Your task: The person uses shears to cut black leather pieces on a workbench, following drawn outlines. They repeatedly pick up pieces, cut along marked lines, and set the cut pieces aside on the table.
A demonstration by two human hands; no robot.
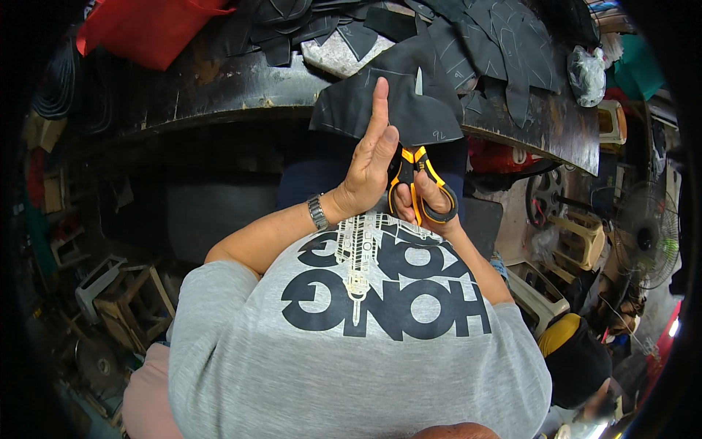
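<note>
Orange-and-black scissors (418, 192) sat in the grip of the person's right hand (428, 201), fingers closed through the loops and the blades pointing up into one dark fabric piece (391, 106) marked with pale chalk lines. The left hand (369, 164) lay flat and open-fingered against the near face of that piece, index finger stretched upward, steadying it rather than clutching it. A metal wristwatch (317, 213) circled the left wrist. The piece hung over the near edge of a worn dark desk (219, 91), just in front of the person's grey printed shirt (351, 329). Judged from this pose, the blades ran close to the left palm, so a slip of the limp cloth could have nicked skin or pulled the cut off its chalk line. Counted: one pair of scissors, two hands, one watch, and a heap of cut dark pieces (504, 44) too overlapped to number, beside one red bag (146, 29)
</note>
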